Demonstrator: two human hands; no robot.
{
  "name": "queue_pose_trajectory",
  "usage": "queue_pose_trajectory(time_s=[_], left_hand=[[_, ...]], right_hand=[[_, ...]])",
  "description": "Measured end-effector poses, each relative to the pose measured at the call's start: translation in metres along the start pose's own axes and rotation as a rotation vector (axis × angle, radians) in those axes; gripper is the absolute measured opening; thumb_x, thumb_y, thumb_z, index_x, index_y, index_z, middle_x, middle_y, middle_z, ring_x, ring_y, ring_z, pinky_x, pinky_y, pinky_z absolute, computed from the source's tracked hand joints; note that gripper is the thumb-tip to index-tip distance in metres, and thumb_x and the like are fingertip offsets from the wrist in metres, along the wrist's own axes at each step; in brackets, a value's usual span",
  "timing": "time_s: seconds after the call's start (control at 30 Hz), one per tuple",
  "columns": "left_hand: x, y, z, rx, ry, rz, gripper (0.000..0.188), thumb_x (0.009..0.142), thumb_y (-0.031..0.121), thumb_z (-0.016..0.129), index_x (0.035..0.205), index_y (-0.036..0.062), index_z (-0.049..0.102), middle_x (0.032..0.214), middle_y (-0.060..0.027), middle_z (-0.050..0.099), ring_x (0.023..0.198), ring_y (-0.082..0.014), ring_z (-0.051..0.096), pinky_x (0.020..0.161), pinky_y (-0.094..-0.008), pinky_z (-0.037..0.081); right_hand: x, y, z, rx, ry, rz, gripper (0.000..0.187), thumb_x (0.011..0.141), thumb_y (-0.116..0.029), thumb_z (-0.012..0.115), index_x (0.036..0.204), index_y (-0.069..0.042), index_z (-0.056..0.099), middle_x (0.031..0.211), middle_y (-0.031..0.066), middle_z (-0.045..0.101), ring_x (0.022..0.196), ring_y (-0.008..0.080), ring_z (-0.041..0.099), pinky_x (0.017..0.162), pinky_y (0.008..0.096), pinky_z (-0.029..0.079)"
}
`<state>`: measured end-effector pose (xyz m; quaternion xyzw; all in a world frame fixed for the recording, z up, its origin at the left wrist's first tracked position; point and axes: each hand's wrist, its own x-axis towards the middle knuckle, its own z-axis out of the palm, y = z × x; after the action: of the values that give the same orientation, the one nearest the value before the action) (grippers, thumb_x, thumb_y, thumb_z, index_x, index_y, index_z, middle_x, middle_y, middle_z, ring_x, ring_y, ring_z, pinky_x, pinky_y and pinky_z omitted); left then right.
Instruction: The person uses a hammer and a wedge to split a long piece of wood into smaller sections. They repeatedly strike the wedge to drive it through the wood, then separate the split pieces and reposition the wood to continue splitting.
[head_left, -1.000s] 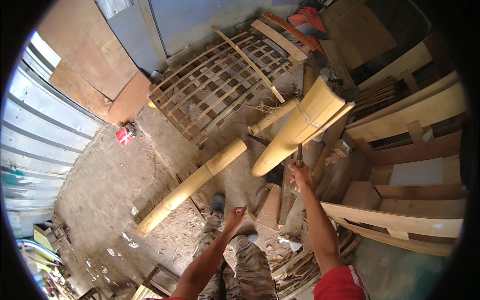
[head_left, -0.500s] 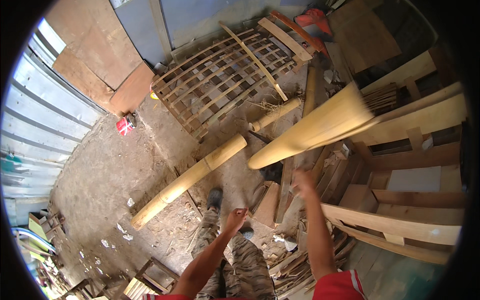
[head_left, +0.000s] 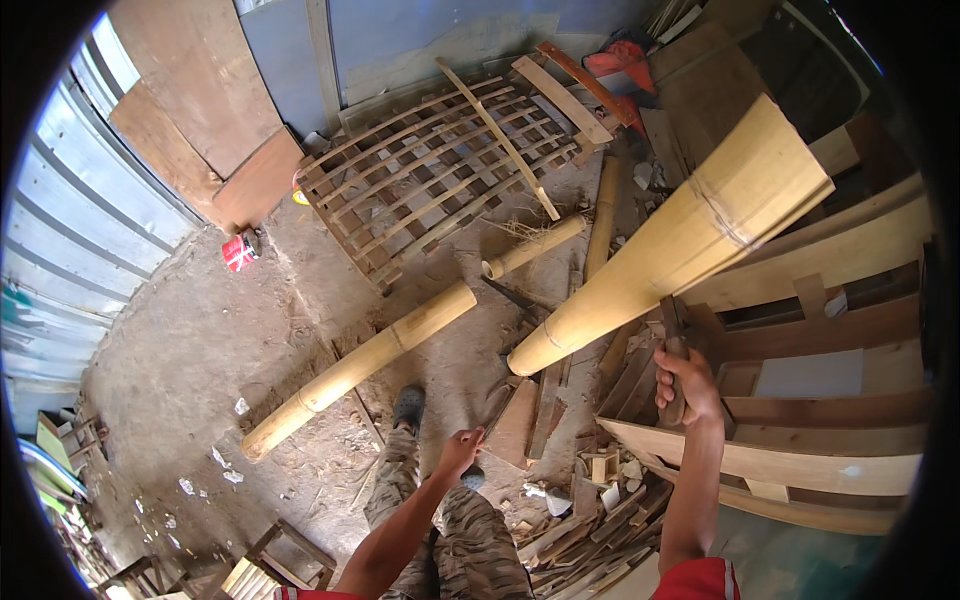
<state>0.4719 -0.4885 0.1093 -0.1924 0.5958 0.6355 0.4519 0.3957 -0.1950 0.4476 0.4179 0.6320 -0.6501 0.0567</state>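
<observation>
My right hand (head_left: 690, 387) is wrapped round a dark wooden handle (head_left: 676, 350), whose upper end reaches the lower right side of a thick bamboo pole (head_left: 680, 235). Anything beyond that end is hidden by the pole. The pole leans up toward the right, its narrower lower end near the floor, and a seam or split runs along its right side. My left hand (head_left: 461, 454) is closed in front of my legs, apart from the bamboo, with nothing visible in it. Another bamboo length (head_left: 360, 370) lies on the floor left of my feet.
A slatted wooden lattice (head_left: 430, 180) stands beyond, near a short bamboo piece (head_left: 535, 247). To the right is a wooden furniture frame (head_left: 800, 450). Wood scraps (head_left: 600, 540) heap up beside my legs. A red can (head_left: 240, 250) sits at the far left.
The bamboo pole has swung to a steeper, nearer position and is no longer blurred. My right hand moved right, where the wooden handle now shows clearly. My left hand shifted slightly left and down.
</observation>
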Motion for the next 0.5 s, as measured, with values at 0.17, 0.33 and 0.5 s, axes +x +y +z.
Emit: queue_pose_trajectory(time_s=[0.17, 0.33, 0.5], left_hand=[[0.015, -0.017, -0.008, -0.009, -0.063, -0.010, 0.050, 0.095, 0.051, 0.058, 0.104, 0.0015, 0.064, 0.090, -0.0047, 0.065, 0.076, -0.0130, 0.061, 0.066, -0.0291, 0.049], [0.005, -0.016, -0.004, -0.025, 0.008, -0.104, 0.057, 0.095, 0.055, 0.056, 0.111, 0.0005, 0.062, 0.100, -0.0084, 0.067, 0.082, -0.0163, 0.063, 0.070, -0.0330, 0.051], [0.008, -0.020, -0.022, -0.088, 0.096, -0.059, 0.060, 0.092, 0.051, 0.063, 0.116, -0.0044, 0.063, 0.092, -0.0113, 0.068, 0.075, -0.0159, 0.062, 0.065, -0.0293, 0.049]], right_hand=[[0.109, 0.216, 0.011, 0.152, -0.086, 0.191, 0.012, 0.084, -0.007, 0.062, 0.074, -0.008, 0.056, 0.051, -0.0030, 0.039, 0.039, 0.0115, 0.040, 0.038, 0.0314, 0.034], [0.144, 0.178, 0.060, -0.075, -0.018, 0.097, 0.008, 0.082, -0.007, 0.064, 0.081, -0.008, 0.056, 0.057, -0.0023, 0.044, 0.042, 0.0110, 0.040, 0.040, 0.0311, 0.037], [0.080, 0.082, 0.037, -0.144, -0.043, 0.069, 0.012, 0.082, -0.008, 0.067, 0.086, -0.008, 0.055, 0.058, -0.0035, 0.044, 0.041, 0.0090, 0.040, 0.038, 0.0300, 0.035]])
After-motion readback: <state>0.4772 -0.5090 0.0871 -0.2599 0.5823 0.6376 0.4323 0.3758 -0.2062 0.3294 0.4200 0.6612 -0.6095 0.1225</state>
